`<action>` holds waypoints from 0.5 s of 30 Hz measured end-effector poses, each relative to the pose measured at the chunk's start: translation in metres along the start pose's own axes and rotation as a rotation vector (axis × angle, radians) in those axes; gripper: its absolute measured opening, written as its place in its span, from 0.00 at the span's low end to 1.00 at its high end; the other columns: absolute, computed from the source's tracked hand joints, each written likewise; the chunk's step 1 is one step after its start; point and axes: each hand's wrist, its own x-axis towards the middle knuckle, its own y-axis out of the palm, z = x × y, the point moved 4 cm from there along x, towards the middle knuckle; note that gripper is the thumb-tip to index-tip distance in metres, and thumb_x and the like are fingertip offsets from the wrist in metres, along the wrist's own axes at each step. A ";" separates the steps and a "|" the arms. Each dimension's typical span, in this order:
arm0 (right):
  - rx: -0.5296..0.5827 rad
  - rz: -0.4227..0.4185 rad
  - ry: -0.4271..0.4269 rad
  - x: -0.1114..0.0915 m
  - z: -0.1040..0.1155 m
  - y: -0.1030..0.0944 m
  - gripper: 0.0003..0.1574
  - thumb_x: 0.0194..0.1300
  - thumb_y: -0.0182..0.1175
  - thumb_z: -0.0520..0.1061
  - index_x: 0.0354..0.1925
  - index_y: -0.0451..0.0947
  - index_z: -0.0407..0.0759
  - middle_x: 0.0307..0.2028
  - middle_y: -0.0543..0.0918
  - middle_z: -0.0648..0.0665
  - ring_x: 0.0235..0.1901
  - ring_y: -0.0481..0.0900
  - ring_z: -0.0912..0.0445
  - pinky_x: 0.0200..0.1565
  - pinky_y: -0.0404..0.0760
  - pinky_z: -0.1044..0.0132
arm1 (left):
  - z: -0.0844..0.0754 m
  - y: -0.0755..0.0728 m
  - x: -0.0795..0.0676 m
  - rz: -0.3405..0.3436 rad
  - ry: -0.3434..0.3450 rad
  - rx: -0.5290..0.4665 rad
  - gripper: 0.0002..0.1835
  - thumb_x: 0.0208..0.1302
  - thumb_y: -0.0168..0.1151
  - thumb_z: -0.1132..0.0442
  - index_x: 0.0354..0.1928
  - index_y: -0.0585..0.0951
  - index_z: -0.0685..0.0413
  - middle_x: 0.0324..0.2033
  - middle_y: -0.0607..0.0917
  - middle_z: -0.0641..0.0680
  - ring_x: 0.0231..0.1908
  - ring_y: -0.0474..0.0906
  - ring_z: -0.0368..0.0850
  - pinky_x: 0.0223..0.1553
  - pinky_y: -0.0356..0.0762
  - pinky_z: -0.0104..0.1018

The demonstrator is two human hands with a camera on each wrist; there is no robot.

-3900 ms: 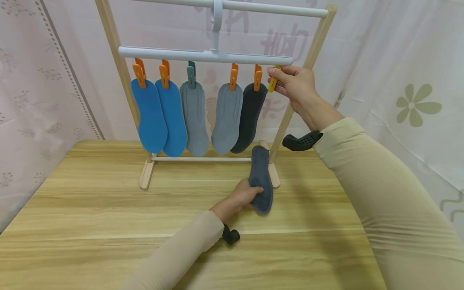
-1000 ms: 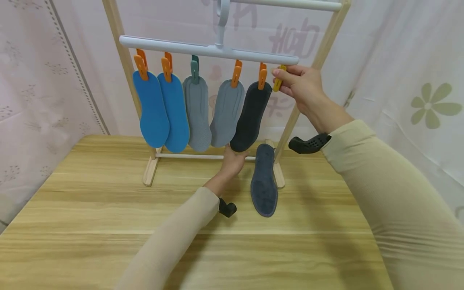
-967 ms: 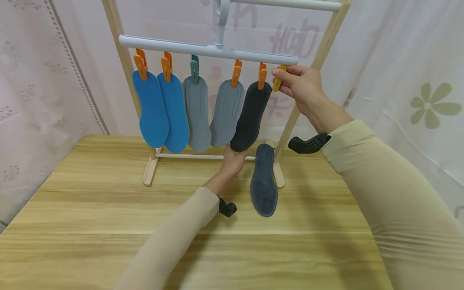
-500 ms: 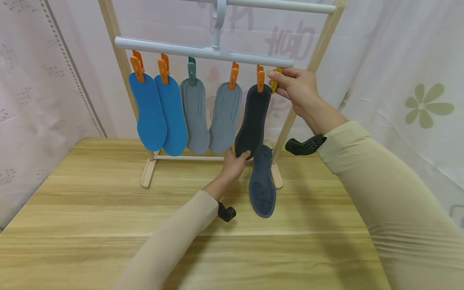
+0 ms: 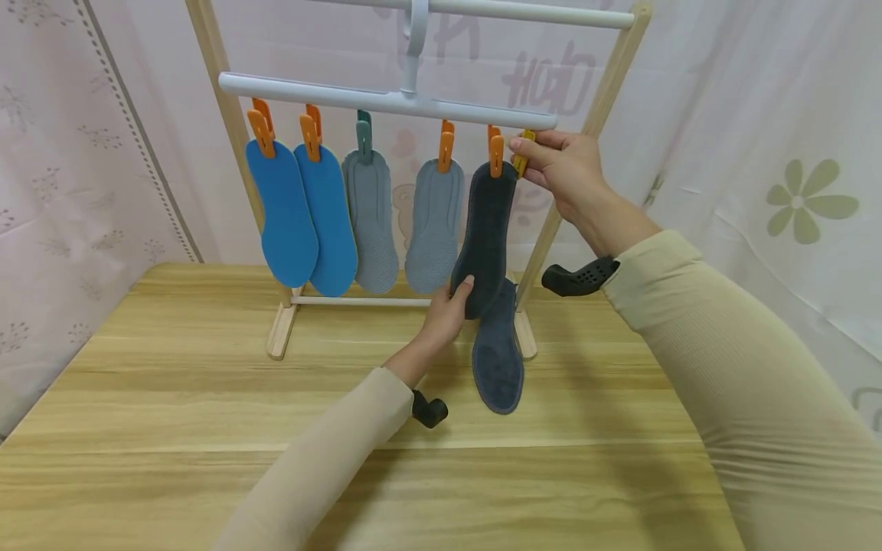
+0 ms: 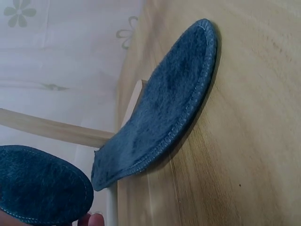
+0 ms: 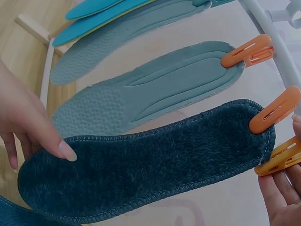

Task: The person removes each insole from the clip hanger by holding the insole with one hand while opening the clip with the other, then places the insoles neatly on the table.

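My left hand (image 5: 441, 317) pinches the lower end of a dark fuzzy insole (image 5: 488, 222), thumb on its front face. That insole hangs by its top from an orange clothespin (image 5: 496, 157). My right hand (image 5: 568, 164) pinches a yellow clothespin (image 7: 282, 157), whose tip is at the insole's top corner in the right wrist view. A matching dark insole (image 6: 162, 108) leans from the table onto the rack's foot, its upper part overlapped by the hanging one in the head view.
A white hanger (image 5: 317, 90) hangs inside a wooden rack (image 5: 616, 69). Two blue insoles (image 5: 282, 222) and two grey insoles (image 5: 436, 222) hang left of the dark one from orange and green clothespins. The wooden table (image 5: 207, 459) stretches out below; a patterned curtain (image 5: 758, 92) hangs behind.
My left hand has gone from the leaning insole to the hanging one, now gripping its end and drawing it right and toward me. The yellow clothespin now meets that insole's top edge.
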 end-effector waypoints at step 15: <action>-0.010 0.009 -0.017 0.002 -0.002 0.000 0.34 0.59 0.74 0.45 0.63 0.79 0.39 0.45 0.88 0.50 0.55 0.86 0.54 0.57 0.83 0.64 | -0.004 -0.001 -0.006 -0.042 0.030 0.004 0.27 0.74 0.54 0.39 0.55 0.82 0.55 0.43 0.87 0.57 0.37 0.84 0.44 0.45 0.84 0.38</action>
